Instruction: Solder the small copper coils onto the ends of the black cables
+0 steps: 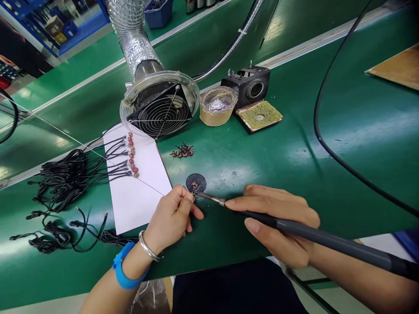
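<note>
My right hand [281, 222] grips a soldering iron [304, 231] like a pen, its metal tip pointing left. That tip reaches the near edge of a small round black disc [200, 178]. On the disc lies a small wound coil [194, 185] with copper-coloured turns. My left hand [173, 213] is closed in a pinch beside the disc, with thin solder wire [149, 185] running into it from the upper left. The fingers partly hide where wire and tip come together, so I cannot tell whether they touch.
Behind the disc sits a pile of small coils [183, 151]. Black cables [65, 174] lie at left, some ending in coils on white paper [137, 205]. A fume extractor fan [162, 111] overhangs the bench. A solder tub [218, 109], iron stand [247, 87] and sponge [262, 114] stand behind.
</note>
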The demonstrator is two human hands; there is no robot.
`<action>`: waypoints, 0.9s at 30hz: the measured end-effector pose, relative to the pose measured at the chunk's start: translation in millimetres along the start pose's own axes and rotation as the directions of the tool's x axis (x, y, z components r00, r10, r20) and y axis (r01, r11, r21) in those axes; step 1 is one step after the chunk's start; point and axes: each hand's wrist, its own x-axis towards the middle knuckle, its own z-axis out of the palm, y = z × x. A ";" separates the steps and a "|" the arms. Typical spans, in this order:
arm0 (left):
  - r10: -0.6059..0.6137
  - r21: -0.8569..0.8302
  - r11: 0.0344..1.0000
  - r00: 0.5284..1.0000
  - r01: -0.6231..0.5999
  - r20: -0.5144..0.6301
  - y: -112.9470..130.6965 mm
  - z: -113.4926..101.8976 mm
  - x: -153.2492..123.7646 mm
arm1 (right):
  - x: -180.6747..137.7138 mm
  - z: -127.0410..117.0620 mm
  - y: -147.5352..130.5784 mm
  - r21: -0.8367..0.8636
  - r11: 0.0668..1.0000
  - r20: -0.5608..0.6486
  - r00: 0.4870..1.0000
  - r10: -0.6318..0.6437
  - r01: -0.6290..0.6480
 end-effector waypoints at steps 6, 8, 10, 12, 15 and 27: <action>-0.002 0.003 1.000 1.000 0.002 -0.003 -0.6 -0.5 -0.3 | 0.9 -0.2 -1.3 -0.002 1.000 -0.013 1.000 0.006 -0.006; -0.004 0.003 1.000 1.000 0.004 -0.003 -0.5 -0.4 -0.3 | 0.8 0.1 -1.4 0.000 1.000 -0.017 1.000 0.011 -0.011; -0.007 0.002 1.000 1.000 0.007 -0.002 -0.2 -0.2 -0.1 | 0.4 0.4 -1.1 -0.001 1.000 -0.028 1.000 0.013 -0.013; -0.008 0.000 1.000 1.000 0.008 -0.003 0.1 0.0 0.1 | 0.2 0.8 -0.4 0.004 1.000 -0.040 0.999 0.014 -0.014; -0.011 -0.003 1.000 1.000 0.011 -0.002 0.3 0.2 -0.1 | 1.3 0.9 0.5 0.029 1.000 -0.073 0.997 0.003 -0.001; -0.014 -0.010 1.000 1.000 0.014 0.016 0.2 -5.0 -2.0 | 34.1 7.5 7.3 -0.112 0.990 -0.013 0.996 -0.088 0.086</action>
